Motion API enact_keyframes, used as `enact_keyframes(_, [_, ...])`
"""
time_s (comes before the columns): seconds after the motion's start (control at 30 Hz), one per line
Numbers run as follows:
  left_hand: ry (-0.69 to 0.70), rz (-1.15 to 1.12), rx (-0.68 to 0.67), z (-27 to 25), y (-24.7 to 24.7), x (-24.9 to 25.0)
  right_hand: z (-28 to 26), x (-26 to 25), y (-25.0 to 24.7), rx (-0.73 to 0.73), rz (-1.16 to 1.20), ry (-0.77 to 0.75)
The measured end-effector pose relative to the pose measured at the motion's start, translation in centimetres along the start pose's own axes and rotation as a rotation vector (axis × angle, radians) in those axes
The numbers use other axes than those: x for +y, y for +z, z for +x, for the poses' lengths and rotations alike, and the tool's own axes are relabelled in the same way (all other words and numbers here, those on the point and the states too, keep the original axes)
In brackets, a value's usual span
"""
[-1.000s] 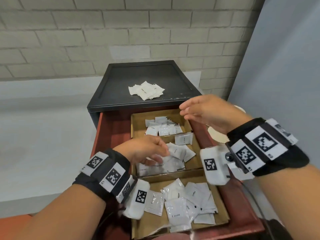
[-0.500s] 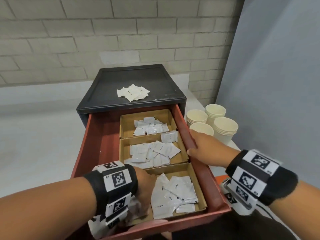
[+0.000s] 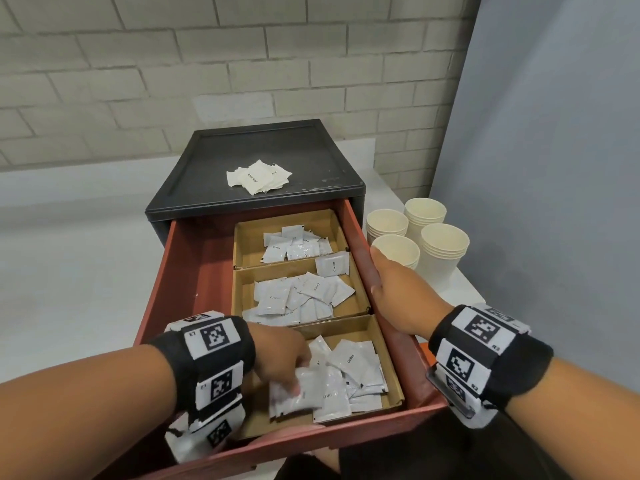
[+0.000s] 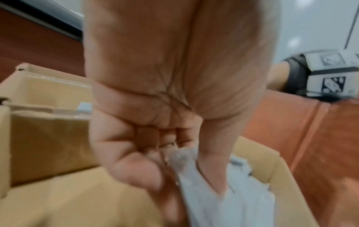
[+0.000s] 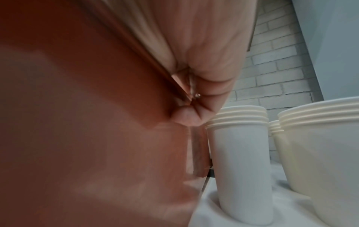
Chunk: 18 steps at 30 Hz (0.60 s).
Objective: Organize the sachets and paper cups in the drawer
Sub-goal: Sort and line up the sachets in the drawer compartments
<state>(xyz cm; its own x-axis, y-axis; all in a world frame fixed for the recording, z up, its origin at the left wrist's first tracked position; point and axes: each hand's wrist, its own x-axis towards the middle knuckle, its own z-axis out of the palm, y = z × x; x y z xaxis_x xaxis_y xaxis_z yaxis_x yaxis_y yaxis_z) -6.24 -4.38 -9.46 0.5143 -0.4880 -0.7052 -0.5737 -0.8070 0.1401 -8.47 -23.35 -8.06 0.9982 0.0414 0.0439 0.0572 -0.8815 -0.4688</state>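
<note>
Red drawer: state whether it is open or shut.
Open. The red drawer sticks out of the black cabinet, showing three cardboard trays of sachets.

we're losing the left hand (image 3: 282, 358) fingertips under sachets (image 3: 301, 393); left wrist view is blurring. the right hand (image 3: 398, 292) fingers are hiding behind the drawer (image 3: 408, 358) wall. sachet print mostly too small.

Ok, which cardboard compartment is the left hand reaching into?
The nearest compartment, at the drawer's front end. The left hand grips sachets there; the other two lie farther back.
</note>
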Motion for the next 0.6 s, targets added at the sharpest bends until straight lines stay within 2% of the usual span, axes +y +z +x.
enact_keyframes(0.1, [0.053,-0.175,0.16,0.5,-0.8,0.3,-0.1,0.0,0.0,0.001,0.012,0.004])
enact_keyframes(0.17, [0.046,-0.175,0.208,0.9,-0.7,0.9,0.0,0.1,0.0,-0.002,0.015,0.01])
enact_keyframes(0.3, [0.075,-0.005,0.209,1.6,0.6,2.1,-0.1,0.2,0.1,-0.004,0.021,0.012])
enact_keyframes(0.47, [0.014,0.16,0.166,2.1,1.3,2.9,-0.1,0.2,0.2,-0.01,0.013,0.011])
enact_keyframes(0.6, [-0.024,0.158,0.127,2.1,1.0,3.2,0.0,0.4,0.4,-0.004,0.026,0.017])
